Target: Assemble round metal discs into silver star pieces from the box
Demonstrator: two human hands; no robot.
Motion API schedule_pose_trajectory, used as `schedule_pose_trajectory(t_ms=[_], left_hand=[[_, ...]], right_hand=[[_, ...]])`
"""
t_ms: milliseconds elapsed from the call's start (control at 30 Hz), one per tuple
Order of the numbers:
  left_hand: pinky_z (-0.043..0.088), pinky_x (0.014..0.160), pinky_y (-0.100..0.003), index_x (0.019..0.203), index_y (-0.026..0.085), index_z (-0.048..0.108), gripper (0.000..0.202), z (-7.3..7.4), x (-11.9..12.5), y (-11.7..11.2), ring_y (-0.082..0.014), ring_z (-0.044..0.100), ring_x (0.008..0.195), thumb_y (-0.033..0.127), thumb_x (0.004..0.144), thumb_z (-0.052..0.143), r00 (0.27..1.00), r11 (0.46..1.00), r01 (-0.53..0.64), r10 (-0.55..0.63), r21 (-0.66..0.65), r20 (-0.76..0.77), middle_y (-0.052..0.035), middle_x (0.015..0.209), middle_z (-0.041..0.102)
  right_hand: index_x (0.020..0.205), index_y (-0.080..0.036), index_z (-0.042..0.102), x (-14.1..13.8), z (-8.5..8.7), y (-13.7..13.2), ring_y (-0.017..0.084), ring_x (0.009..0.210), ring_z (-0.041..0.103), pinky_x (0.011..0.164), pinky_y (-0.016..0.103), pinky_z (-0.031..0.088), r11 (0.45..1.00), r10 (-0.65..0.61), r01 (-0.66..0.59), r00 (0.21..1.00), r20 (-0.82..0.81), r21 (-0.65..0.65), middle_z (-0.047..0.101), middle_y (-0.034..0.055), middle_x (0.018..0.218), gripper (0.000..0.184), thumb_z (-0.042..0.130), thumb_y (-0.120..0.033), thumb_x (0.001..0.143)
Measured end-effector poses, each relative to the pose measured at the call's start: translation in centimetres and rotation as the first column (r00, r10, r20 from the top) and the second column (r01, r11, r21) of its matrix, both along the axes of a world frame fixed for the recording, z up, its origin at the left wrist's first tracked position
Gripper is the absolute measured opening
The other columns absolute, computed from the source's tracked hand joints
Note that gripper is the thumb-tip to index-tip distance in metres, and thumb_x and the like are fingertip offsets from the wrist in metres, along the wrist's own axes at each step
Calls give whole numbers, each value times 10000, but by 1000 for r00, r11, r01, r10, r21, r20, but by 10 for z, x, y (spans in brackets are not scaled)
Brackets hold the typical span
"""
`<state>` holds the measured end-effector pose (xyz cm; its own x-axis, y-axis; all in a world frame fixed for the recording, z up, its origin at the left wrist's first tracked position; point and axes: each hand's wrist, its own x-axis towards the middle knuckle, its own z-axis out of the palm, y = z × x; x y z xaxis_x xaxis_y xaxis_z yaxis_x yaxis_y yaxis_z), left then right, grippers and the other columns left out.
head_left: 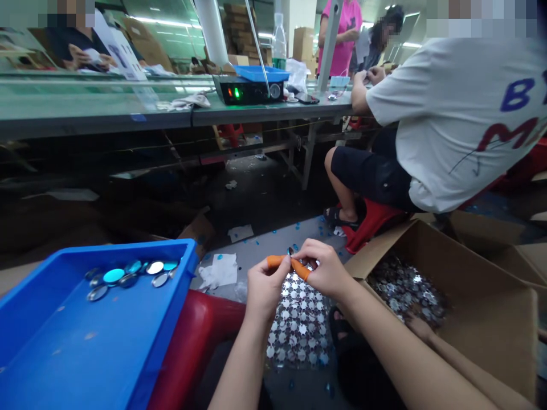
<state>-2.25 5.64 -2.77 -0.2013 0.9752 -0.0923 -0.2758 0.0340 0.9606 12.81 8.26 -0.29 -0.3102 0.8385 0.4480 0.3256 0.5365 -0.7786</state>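
My left hand [265, 285] and my right hand [322, 267] meet in front of me, fingers pinched together. Between the fingertips is a small round shiny disc [290, 251], dark at its edge, mostly hidden by the fingers. Orange finger covers sit on a finger of each hand. Below them on the floor lies a flat clear tray [302, 328] full of silvery, notched-edge pieces in rows. To the left, a blue bin [106, 341] holds several round discs [114, 276], some silver and some with a light-blue face, gathered at its far end.
A red stool [192, 330] stands beside the bin. On the right, another person's hand [419, 327] reaches into a cardboard box [482, 319] of silvery pieces. A person in a white shirt [448, 102] sits at the long workbench [171, 117]. Paper scraps [223, 269] litter the floor.
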Motion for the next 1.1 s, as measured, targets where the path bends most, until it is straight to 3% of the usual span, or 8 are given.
schedule_pose_trajectory(t_ms=[200, 533, 733, 900, 1000, 1100], left_hand=[[499, 701, -265, 764, 130, 743, 271, 1, 0, -1, -174, 629, 720, 393, 735, 796, 981, 997, -61, 67, 42, -184, -57, 740, 716], [528, 778, -301, 815, 128, 750, 304, 5, 4, 2, -209, 667, 811, 423, 751, 791, 988, 998, -49, 55, 40, -143, -84, 813, 736], [510, 723, -291, 810, 139, 736, 272, 7, 4, 2, -197, 657, 759, 411, 791, 748, 942, 994, -98, 109, 52, -319, -72, 797, 726], [506, 706, -294, 839, 144, 707, 248, 3, 3, 3, -194, 648, 745, 384, 788, 735, 937, 994, -98, 109, 49, -331, -67, 807, 717], [504, 704, -299, 869, 152, 698, 241, 2, 2, 3, -196, 642, 751, 385, 809, 717, 926, 993, -91, 112, 75, -360, -64, 823, 707], [490, 698, -300, 875, 168, 694, 195, 2, 0, 3, -187, 618, 736, 360, 838, 694, 856, 979, -109, 180, 171, -484, -49, 815, 679]], right_hand=[[851, -175, 754, -2, -4, -1, 108, 602, 462, 541, 256, 347, 1000, -6, 6, 1000, 0, 0, 557, 11, 723, 74, 695, -143, 821], [861, -181, 777, -3, -4, 4, 100, 575, 431, 511, 248, 342, 997, -49, 43, 993, -108, -62, 557, 11, 718, 73, 714, -191, 825], [869, -184, 770, -5, -7, 3, 104, 594, 450, 535, 249, 357, 999, -53, 53, 998, -44, 4, 557, 10, 723, 90, 692, -161, 830], [875, -183, 772, -4, -9, 3, 105, 608, 458, 566, 252, 374, 998, -52, 52, 999, -10, 30, 563, 10, 729, 97, 686, -159, 837], [895, -179, 780, -4, -9, 4, 99, 592, 441, 541, 248, 360, 999, -45, 44, 998, -40, -30, 570, 14, 747, 106, 691, -187, 838], [936, -184, 787, -4, -9, 6, 91, 570, 418, 508, 243, 343, 984, -47, 32, 995, -84, -177, 589, 23, 787, 142, 700, -250, 845]])
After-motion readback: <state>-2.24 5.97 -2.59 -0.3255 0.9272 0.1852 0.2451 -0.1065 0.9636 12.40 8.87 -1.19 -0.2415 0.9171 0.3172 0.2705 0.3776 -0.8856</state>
